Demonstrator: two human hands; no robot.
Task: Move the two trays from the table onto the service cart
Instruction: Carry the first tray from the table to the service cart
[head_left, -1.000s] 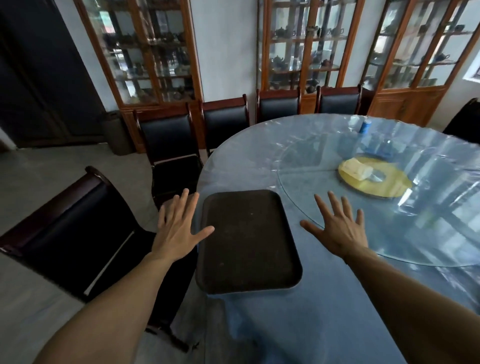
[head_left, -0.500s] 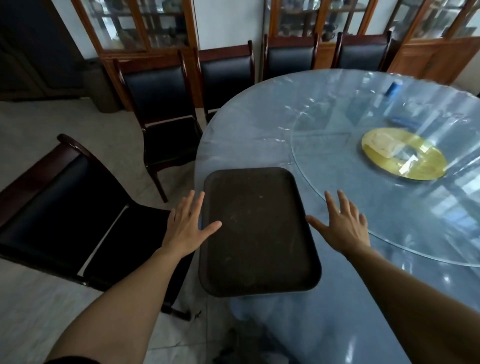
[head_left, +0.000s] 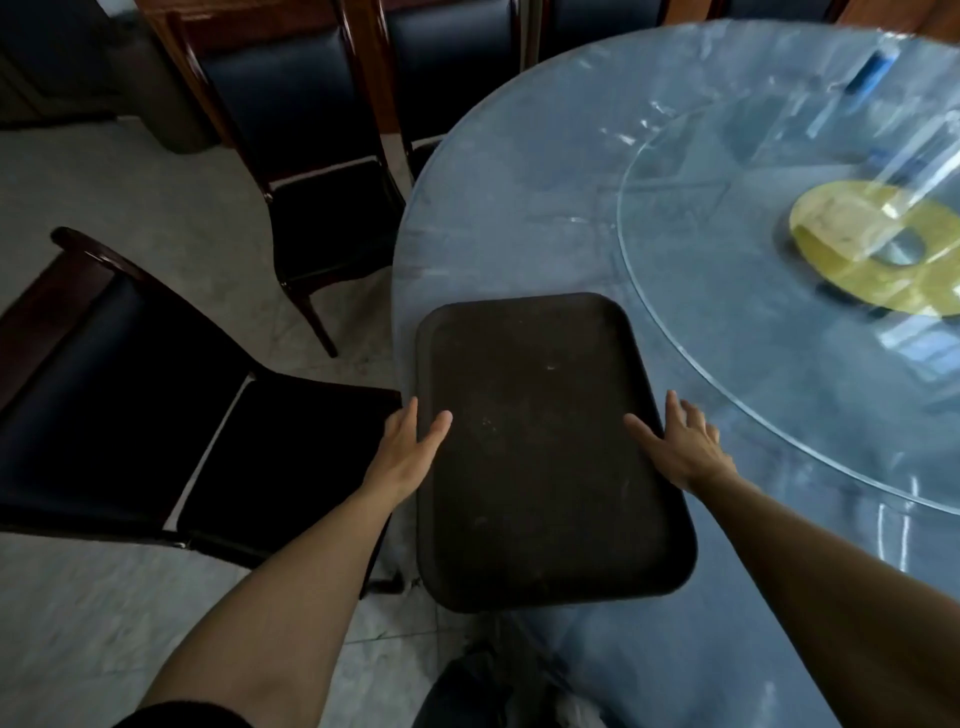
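Both grips are spread, clamped on nothing: the left hand (head_left: 408, 452) sits at the left long edge of the dark brown rectangular plastic tray (head_left: 540, 447), thumb over the rim, the right hand (head_left: 675, 449) likewise at the right edge. The tray lies between them at the near edge of the round glass-topped surface (head_left: 519, 208), long axis running away from the person, near end overhanging. Only one tray shows; no cart is in view.

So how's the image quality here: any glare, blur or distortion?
Head view: window glare streaks the glass turntable and washes over the yellow plate; wide-angle bending curves the chairs; the dark tray and both hands stay fairly sharp, lower corners dim.
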